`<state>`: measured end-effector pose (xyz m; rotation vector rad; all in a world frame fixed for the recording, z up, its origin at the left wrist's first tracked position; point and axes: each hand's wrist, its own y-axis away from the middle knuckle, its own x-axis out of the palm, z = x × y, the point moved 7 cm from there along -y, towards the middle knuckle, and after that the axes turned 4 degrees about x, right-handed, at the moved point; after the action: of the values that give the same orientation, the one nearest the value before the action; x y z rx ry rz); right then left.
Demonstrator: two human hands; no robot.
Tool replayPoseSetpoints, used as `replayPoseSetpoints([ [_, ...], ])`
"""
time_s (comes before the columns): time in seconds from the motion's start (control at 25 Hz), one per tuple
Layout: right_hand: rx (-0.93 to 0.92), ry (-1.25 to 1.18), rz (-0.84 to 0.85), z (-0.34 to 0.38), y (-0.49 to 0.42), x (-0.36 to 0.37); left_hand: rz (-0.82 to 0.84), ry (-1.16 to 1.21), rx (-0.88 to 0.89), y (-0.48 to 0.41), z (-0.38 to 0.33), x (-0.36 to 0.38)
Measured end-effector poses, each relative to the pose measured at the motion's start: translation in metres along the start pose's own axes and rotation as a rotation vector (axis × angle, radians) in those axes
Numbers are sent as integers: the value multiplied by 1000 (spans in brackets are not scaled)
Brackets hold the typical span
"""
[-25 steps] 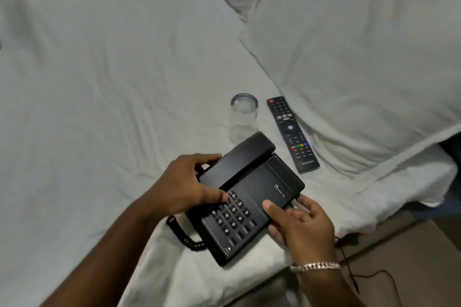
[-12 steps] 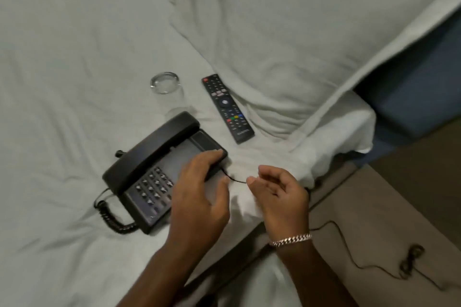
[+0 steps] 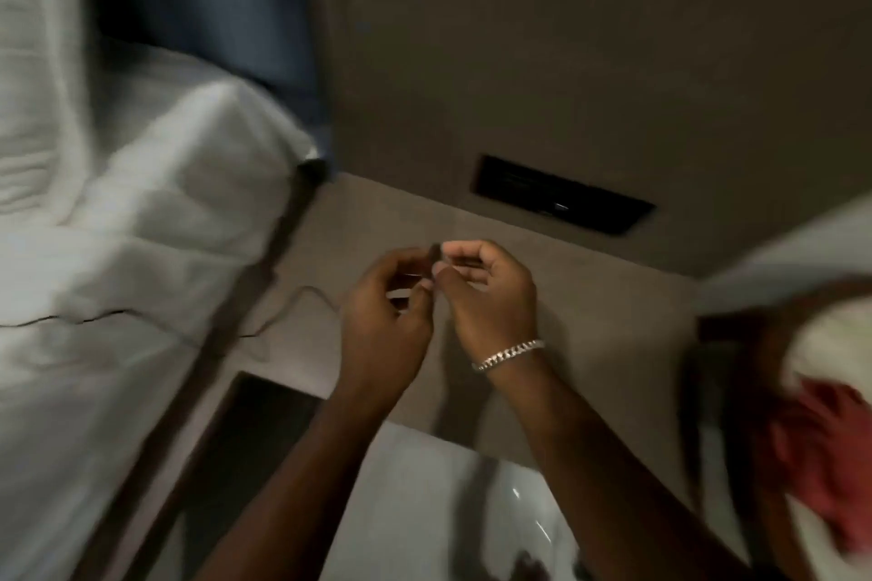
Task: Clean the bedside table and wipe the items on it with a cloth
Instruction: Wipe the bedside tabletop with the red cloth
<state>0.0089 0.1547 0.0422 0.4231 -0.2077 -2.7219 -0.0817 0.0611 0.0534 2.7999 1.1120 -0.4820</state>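
Blurrily, both hands meet over the floor (image 3: 590, 297). The left hand (image 3: 384, 321) and right hand (image 3: 490, 297) each pinch nearly closed on a small dark piece at the end of a thin black cable (image 3: 283, 316), which trails left of the grip onto the white bed (image 3: 118, 226). A red cloth (image 3: 821, 439) lies well right.

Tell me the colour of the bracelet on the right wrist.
Silver, a chain-link bracelet; the head view shows it.
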Motion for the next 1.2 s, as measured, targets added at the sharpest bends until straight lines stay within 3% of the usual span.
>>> replayPoseSetpoints([
  [0.24, 23, 205, -286, -76, 5, -225, 361, 51, 27, 54, -52, 221],
  [0.36, 1, 403, -455, -101, 16, -316, 487, 120, -72, 85, -56, 310],
  [0.48, 130, 758, -544, -136, 26, -363, 584, 295, -314, 114, -54, 363],
  [0.56, 288, 773, -498, -165, 30, -370, 580, 337, -414, 124, -47, 373],
  [0.68, 191, 747, -500, -171, 21, -356, 549, 424, -475, 120, -35, 365],
  [0.84, -52, 832, -395, -146, -10, -296, 362, 428, -348, 80, -4, 328],
  [0.96, -272, 770, -336, -138, -44, -241, 202, 102, -204, 37, 46, 280],
  [1.08, -262, 762, -237, -174, -81, -193, 366, -361, 112, 8, 103, 247],
  [1.2, -155, 968, -125, -231, -93, -156, 546, -755, 472, -6, 160, 232],
])
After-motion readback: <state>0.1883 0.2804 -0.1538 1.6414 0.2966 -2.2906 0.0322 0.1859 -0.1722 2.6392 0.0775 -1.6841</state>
